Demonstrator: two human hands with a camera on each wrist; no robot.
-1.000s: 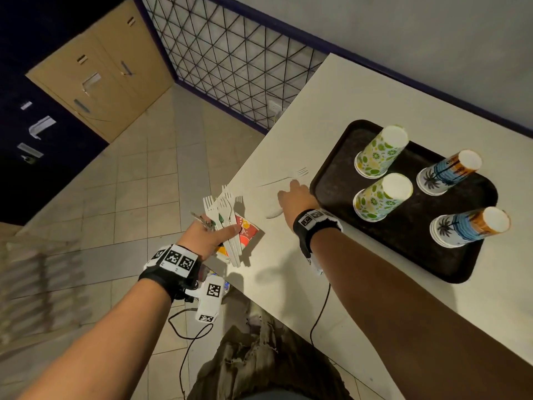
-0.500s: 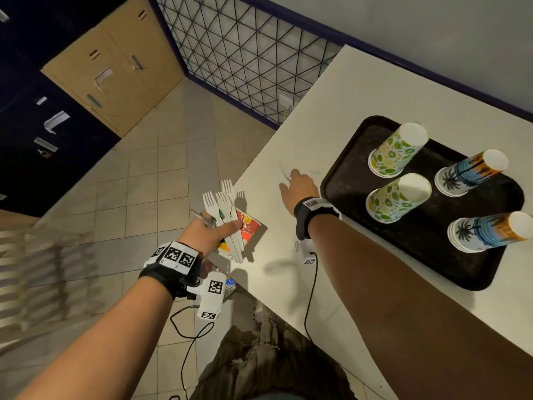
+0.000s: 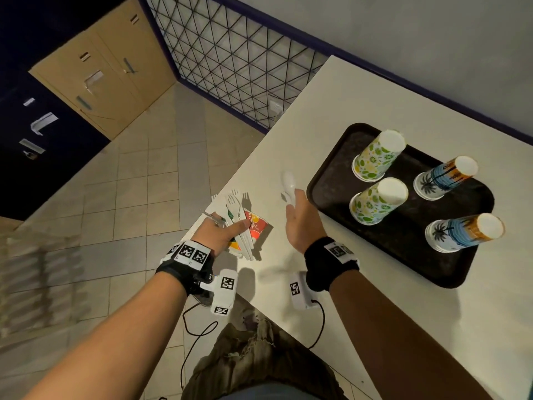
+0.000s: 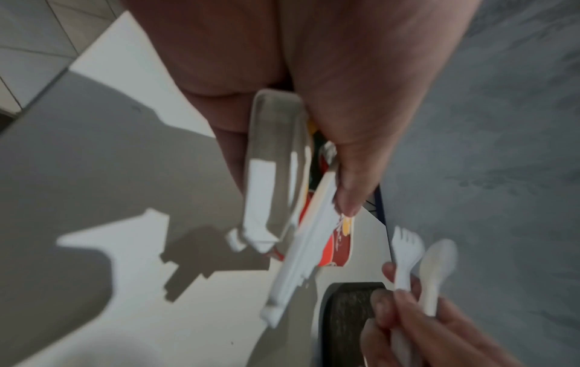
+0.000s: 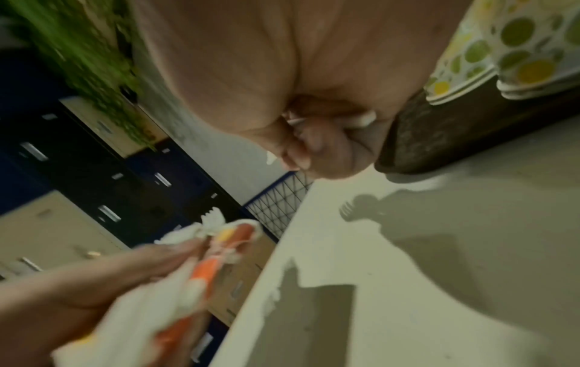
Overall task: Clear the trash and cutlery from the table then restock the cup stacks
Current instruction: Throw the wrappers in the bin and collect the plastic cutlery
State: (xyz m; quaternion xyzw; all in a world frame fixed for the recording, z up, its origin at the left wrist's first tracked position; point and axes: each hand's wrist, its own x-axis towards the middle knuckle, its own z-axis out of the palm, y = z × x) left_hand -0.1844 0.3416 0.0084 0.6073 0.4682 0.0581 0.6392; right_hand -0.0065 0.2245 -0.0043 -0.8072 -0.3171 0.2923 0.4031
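Cutlery collection step, nearly at its end as far as visible. Left hand [image 3: 222,235] at about 7 o'clock from the tray [image 3: 326,180], over the table [image 3: 360,90] edge, thumb clamped over a bundle of white plastic forks [image 3: 236,215] and a flattened red-orange paper wrapper [image 3: 257,226]. Right hand [image 3: 301,223] just beside the tray's left rim, fingers curled round a white spoon [image 4: 437,260] and one more fork [image 4: 404,248], both raised off the table. Four upside-down cup stacks [image 3: 377,197] standing on the tray at 3 o'clock from the right hand, well apart from the left. Risk: crowded left grip, so adding two more pieces could loosen the thumb and drop forks to the floor tiles at 9 o'clock. Also possible: right wrist brushing the nearest cup stack and tipping it.
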